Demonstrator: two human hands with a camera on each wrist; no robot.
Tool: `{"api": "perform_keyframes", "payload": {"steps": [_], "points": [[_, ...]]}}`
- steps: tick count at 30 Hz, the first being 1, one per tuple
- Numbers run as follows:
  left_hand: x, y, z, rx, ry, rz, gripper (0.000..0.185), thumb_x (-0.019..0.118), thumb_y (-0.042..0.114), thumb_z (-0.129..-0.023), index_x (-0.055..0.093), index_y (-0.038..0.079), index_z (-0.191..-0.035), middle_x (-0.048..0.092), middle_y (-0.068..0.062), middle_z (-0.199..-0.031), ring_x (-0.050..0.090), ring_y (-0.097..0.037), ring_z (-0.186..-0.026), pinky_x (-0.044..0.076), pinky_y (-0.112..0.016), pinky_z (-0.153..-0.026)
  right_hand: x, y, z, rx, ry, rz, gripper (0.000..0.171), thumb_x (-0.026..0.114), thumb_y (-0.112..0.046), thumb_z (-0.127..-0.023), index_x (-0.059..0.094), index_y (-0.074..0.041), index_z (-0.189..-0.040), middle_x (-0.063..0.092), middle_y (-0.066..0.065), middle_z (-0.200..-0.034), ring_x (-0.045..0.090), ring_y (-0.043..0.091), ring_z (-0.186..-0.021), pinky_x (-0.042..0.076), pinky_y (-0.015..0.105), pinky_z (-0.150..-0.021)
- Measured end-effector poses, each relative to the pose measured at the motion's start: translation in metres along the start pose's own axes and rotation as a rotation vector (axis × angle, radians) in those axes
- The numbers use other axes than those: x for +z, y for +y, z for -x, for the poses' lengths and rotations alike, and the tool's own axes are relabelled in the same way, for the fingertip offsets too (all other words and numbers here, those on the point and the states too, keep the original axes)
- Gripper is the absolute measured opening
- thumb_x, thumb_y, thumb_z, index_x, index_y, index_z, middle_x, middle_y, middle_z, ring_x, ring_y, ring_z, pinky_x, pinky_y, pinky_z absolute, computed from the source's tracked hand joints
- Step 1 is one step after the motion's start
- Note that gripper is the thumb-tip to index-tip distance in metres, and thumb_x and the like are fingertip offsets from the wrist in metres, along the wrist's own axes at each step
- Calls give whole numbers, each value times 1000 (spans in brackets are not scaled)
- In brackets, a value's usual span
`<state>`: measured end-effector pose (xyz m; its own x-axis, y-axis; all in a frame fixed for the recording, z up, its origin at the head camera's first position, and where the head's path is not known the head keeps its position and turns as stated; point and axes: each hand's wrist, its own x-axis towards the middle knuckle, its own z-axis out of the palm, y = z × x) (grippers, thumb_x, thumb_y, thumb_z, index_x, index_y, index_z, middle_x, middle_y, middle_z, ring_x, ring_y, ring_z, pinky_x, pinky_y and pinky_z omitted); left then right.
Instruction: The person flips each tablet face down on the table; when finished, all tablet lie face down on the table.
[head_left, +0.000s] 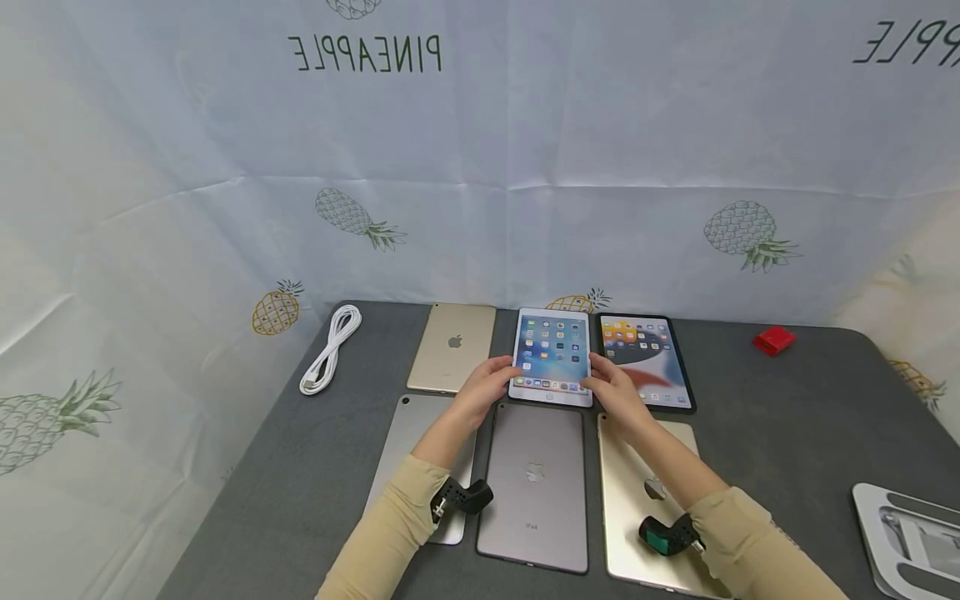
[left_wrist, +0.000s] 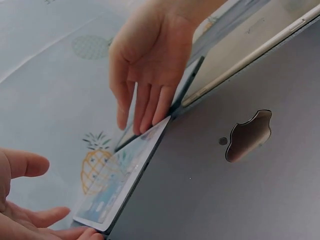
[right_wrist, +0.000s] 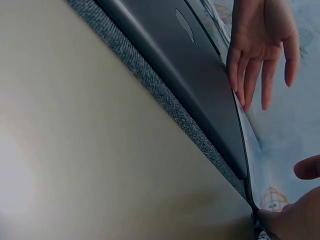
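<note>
A white-framed tablet [head_left: 552,354] with a lit screen of app icons lies face up in the middle of the back row. At its lower left edge is my left hand [head_left: 483,388], fingertips against the side. The right hand [head_left: 617,391] is at the opposite side, its fingers by the lower right edge. In the left wrist view the right hand [left_wrist: 155,70] has straight fingers meeting the tablet's edge, while the left hand's thumb [left_wrist: 27,164] stands apart from the screen. The right wrist view shows the left hand's [right_wrist: 262,45] fingers extended too.
Around it lie a gold tablet [head_left: 453,343], a black-framed lit tablet [head_left: 660,367], and silver [head_left: 397,442], grey [head_left: 534,500] and gold [head_left: 626,508] tablets face down. A white cable [head_left: 330,354], red object [head_left: 774,340] and white stand [head_left: 873,525] sit toward the sides. Behind hangs a pineapple-print cloth [head_left: 525,125].
</note>
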<state>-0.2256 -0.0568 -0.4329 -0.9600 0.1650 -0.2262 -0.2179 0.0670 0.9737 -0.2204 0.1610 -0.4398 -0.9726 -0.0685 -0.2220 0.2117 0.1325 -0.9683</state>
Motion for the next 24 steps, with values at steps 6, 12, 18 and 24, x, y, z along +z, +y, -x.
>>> {"api": "perform_keyframes", "payload": {"steps": [6,12,18,24], "points": [[-1,1,-5,-27,-5,41,56,55,15,-96,37,-10,-143,39,-25,-147,37,-36,-136,34,-46,-110,-1,1,-1,27,-3,-10,65,48,0,-95,18,6,-152,22,27,-155,22,35,-144,20,44,-117],[-3,2,-11,-90,16,141,58,56,13,-96,35,-11,-144,39,-24,-145,39,-36,-134,35,-43,-110,-2,0,-1,32,-10,-28,64,49,1,-95,19,7,-151,23,28,-154,23,35,-143,20,44,-117],[-5,6,-14,-138,31,194,53,55,13,-97,38,-13,-140,44,-21,-138,43,-29,-124,35,-43,-110,-2,-3,-2,49,-14,-8,64,50,0,-94,21,6,-151,24,28,-154,25,36,-142,20,46,-116],[-4,9,-16,-149,55,221,43,55,12,-96,47,-12,-131,49,-15,-120,44,-23,-107,39,-44,-105,-2,-4,-4,66,-16,-3,64,51,-2,-94,23,5,-151,25,26,-154,25,35,-142,20,46,-117]]}}
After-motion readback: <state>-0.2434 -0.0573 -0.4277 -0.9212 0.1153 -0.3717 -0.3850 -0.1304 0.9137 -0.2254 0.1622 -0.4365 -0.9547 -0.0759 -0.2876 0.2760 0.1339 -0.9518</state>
